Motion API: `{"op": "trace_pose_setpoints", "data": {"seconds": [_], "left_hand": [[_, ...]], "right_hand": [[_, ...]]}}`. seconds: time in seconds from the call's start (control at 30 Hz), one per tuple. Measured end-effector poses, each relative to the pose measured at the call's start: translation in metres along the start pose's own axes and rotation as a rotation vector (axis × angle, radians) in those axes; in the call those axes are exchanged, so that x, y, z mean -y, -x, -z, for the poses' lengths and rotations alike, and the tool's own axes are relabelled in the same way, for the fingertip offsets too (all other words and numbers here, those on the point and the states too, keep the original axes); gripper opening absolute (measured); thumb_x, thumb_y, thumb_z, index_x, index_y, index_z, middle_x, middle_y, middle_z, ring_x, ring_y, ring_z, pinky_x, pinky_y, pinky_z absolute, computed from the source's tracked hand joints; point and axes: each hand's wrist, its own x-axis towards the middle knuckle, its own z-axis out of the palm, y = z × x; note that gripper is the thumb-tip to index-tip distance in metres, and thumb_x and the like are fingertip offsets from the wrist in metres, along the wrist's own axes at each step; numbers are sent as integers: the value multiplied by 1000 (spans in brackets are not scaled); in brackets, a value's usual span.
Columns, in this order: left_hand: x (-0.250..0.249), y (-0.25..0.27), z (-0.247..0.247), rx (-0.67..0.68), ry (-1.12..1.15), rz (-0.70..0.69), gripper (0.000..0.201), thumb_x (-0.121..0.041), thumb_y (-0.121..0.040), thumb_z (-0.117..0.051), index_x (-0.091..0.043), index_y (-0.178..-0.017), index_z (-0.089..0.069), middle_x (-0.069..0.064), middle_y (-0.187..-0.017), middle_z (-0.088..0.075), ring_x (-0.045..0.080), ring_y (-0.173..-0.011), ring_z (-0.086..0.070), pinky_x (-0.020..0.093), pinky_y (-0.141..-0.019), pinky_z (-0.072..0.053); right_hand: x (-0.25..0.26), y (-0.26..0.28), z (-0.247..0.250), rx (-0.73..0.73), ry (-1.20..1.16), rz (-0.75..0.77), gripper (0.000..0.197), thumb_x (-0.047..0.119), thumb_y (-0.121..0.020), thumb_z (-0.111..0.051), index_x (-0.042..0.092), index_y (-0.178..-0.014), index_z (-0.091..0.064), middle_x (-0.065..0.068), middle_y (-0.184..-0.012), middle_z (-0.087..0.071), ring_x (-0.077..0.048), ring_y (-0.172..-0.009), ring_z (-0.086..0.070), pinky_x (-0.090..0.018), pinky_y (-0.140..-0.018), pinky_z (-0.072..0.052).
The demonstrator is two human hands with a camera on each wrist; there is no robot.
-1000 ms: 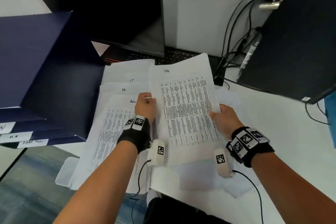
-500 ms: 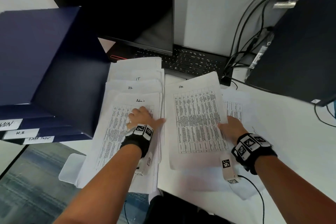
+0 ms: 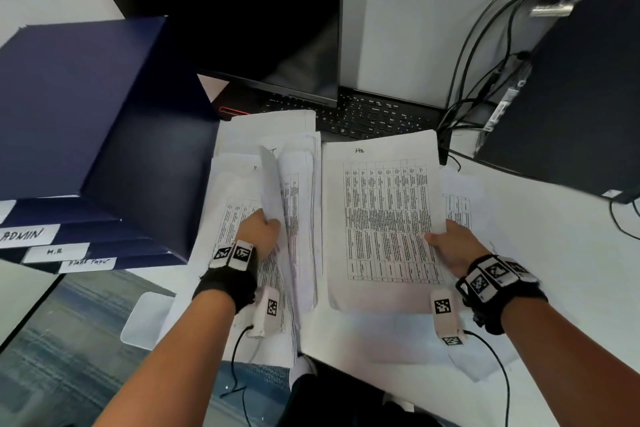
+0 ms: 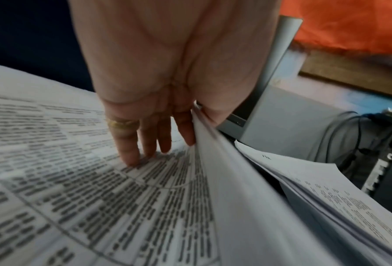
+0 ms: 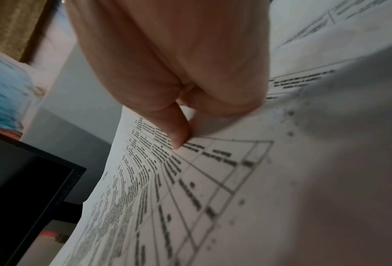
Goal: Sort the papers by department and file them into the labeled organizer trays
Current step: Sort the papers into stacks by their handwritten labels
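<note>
Two lots of printed table sheets lie on the white desk. My left hand (image 3: pixel 266 224) pinches the top sheet (image 3: pixel 272 184) of the left stack (image 3: pixel 301 204) and holds its right edge raised on end. In the left wrist view my fingers (image 4: pixel 131 154) lie under that sheet (image 4: pixel 227 180), on the page beneath. My right hand (image 3: pixel 436 236) pinches the right edge of the sheets marked HR (image 3: pixel 381 218), thumb (image 5: pixel 179 135) on top. The dark blue organizer trays (image 3: pixel 86 114) stand at the left, labelled ADMIN (image 3: pixel 26 235), H.R (image 3: pixel 55 251) and blank paper (image 3: pixel 86 263).
An open laptop (image 3: pixel 363 114) with a dark screen stands just behind the papers. A black computer tower (image 3: pixel 571 97) and a tangle of cables (image 3: pixel 464 87) fill the back right. More sheets lie under my right hand. The desk's edge runs near my body, with floor at lower left.
My left hand, flat on the left stack before, now lifts the top sheet's right edge. The HR sheets moved from over the stack to the desk beside it, still in my right hand.
</note>
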Motion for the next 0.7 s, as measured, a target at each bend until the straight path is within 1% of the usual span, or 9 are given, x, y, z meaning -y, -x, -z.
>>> {"op": "trace_pose_setpoints", "data": {"seconds": [0.1,0.2,0.27,0.37,0.43,0.47,0.57,0.6,0.7], "left_hand": [[7,5,18,7,81,1,24,-19,-95,-40,-1,-104,-52,14,-90,-61,23,-70,-57,28,-57,-48],[15,6,42,-7,205,30,24,-19,-93,-42,-2,-105,-55,18,-94,-62,30,-77,-61,37,-69,-56],[23,8,61,-9,269,43,24,-19,-92,-43,-5,-106,-56,19,-99,-63,33,-82,-62,39,-73,-56],[31,12,84,-4,298,49,21,-19,-92,-43,-11,-106,-58,17,-101,-65,32,-84,-64,37,-65,-56],[33,16,95,-9,324,31,20,-17,-92,-43,-13,-104,-58,17,-98,-65,28,-76,-61,31,-58,-53],[34,16,99,-11,346,20,19,-16,-93,-43,-13,-103,-58,16,-98,-65,27,-74,-61,30,-58,-51],[35,19,112,-15,334,1,22,-18,-92,-44,-11,-105,-60,16,-98,-67,30,-78,-63,34,-62,-54],[36,20,116,-17,318,-7,22,-19,-91,-45,-11,-104,-61,17,-97,-67,34,-80,-65,39,-64,-56],[37,19,124,-29,331,-21,23,-19,-90,-45,-10,-103,-62,19,-96,-68,39,-85,-66,48,-72,-56]], "right_hand": [[18,8,-11,7,-68,12,50,22,-92,-57,6,-138,-42,-9,-135,-52,-28,-122,-50,-41,-103,-41],[41,16,-29,11,-109,47,36,10,-93,-54,5,-128,-50,-9,-115,-61,-23,-98,-58,-29,-79,-48],[58,22,-45,-12,-100,95,25,7,-92,-52,6,-117,-56,-9,-99,-62,-20,-81,-58,-29,-65,-50],[80,26,-71,-17,-94,130,24,4,-90,-49,6,-112,-59,-10,-96,-64,-23,-81,-60,-36,-73,-54],[93,29,-89,-3,-69,141,32,2,-90,-45,4,-120,-55,-9,-104,-63,-22,-87,-60,-31,-72,-52],[100,31,-98,21,-52,133,40,1,-89,-42,4,-128,-50,-11,-116,-61,-22,-92,-60,-28,-70,-51],[118,35,-125,78,-4,132,54,-2,-88,-34,4,-141,-37,-13,-142,-45,-15,-88,-54,-19,-54,-40],[123,35,-134,91,7,130,54,-3,-88,-33,4,-142,-35,-13,-144,-43,-16,-92,-54,-20,-56,-41],[136,40,-159,124,62,140,56,-3,-88,-32,4,-144,-32,-12,-146,-40,-26,-121,-49,-29,-89,-47]]}}
